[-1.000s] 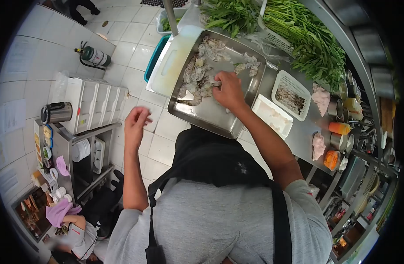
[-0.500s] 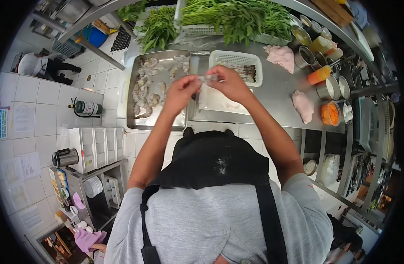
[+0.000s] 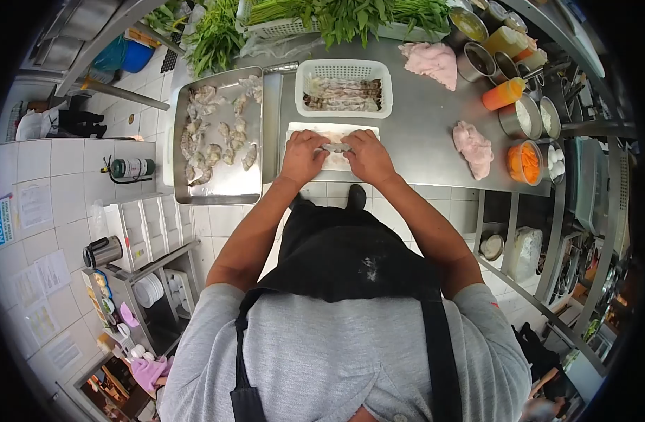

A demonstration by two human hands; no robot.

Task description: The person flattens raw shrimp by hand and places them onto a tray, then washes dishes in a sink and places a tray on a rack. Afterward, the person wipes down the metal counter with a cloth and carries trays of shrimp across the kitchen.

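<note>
A greyish peeled shrimp [image 3: 334, 148] lies low over a white cutting board [image 3: 336, 167], stretched between my two hands. My left hand [image 3: 305, 156] pinches its left end, with the fingers partly hiding it. At the other end my right hand [image 3: 368, 156] closes on it with thumb and fingertips. Just beyond the board stands a white perforated basket [image 3: 343, 69] with several straightened shrimp [image 3: 343, 95] laid side by side. To the left, a steel tray [image 3: 243, 188] holds several loose, curled shrimp [image 3: 215, 153].
Leafy greens [image 3: 364, 21] in crates line the back of the steel counter [image 3: 414, 141]. Pink pieces of raw meat [image 3: 473, 149] lie on the right, near an orange squeeze bottle [image 3: 504, 93] and a tub of orange pieces [image 3: 525, 162]. Metal shelving borders that side.
Both hands have come down to the board with the shrimp, from above the gap between tray and basket. The view has shifted, so the basket shows fully.
</note>
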